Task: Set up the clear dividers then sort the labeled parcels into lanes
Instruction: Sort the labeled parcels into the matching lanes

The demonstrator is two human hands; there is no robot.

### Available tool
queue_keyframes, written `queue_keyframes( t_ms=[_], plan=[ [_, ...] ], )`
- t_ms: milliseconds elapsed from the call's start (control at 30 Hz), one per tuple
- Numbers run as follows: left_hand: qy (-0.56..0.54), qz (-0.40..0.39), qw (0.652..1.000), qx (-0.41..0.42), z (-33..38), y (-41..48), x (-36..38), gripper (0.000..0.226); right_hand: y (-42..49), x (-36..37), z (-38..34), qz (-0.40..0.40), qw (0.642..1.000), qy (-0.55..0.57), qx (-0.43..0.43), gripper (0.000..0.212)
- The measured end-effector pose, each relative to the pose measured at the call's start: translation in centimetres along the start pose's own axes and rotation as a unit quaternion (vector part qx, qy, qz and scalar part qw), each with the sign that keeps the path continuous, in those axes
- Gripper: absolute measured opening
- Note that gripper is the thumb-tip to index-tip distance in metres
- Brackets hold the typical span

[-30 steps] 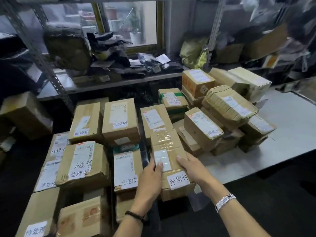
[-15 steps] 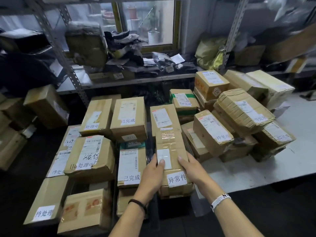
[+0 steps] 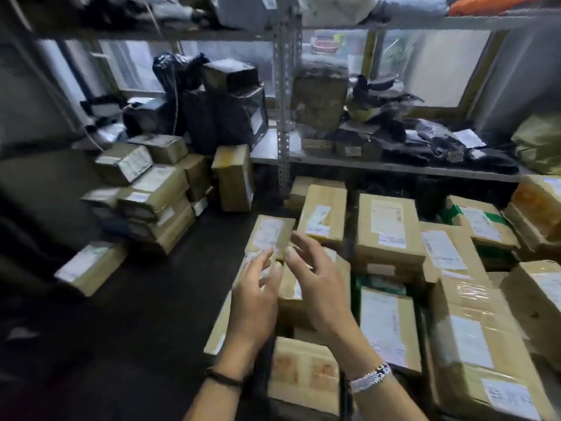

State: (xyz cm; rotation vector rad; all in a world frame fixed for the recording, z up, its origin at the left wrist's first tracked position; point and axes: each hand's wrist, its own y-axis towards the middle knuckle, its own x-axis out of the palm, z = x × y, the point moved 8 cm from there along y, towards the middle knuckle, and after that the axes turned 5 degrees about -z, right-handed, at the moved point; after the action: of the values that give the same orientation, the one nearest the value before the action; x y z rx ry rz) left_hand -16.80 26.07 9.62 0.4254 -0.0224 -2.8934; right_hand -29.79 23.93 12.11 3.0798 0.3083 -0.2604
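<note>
Brown cardboard in rows: parcels (image 3: 388, 226) laid flat below and to the right of the post (image 3: 283, 117), white labels up, print too blurred to read.

Left grip (image 3: 255, 302) straight below the post, low in view. Fingers loose and spread, nothing held. Black band (image 3: 224, 379) on that wrist.

Right grip (image 3: 321, 287) also below the post, a shade to its right. Likewise slack and empty, fingers fanned apart. White beaded bracelet (image 3: 370, 378) on that wrist.

Both raised over the parcels under the post; touching the cardboard or not, impossible to tell through the blur.

Nearest parcel (image 3: 273, 235) between the foot of the post and the fingertips, label up, tilted slightly.

Taped parcel (image 3: 473, 338) far down and right of the post, shiny clear tape across its top, two white labels on it.

Green-banded parcel (image 3: 476, 223) well right of the post, at about the height of its foot.

Stack (image 3: 151, 196) of more cartons left of the post and lower, piled unevenly on a dark surface.

Lone carton (image 3: 91, 265) further left and lower again, apart from the stack.

Upright box (image 3: 233, 177) just left of the post's foot.

Black bags (image 3: 218, 117) heaped left of the post at mid-height.

Shelf (image 3: 394, 169) running right from the post, loaded with dark wrapped bundles.

Window (image 3: 440, 71) behind the post, to its right, pale and hazy.
</note>
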Motion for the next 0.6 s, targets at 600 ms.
queue_keyframes(
  t_ms=[600],
  plan=[
    [0.075, 0.158, 0.984, -0.030, -16.1, 33.1, -42.0, 0.035, 33.6, 42.2, 1.0, -0.065, 0.987, 0.083, 0.118, 0.059]
  ],
)
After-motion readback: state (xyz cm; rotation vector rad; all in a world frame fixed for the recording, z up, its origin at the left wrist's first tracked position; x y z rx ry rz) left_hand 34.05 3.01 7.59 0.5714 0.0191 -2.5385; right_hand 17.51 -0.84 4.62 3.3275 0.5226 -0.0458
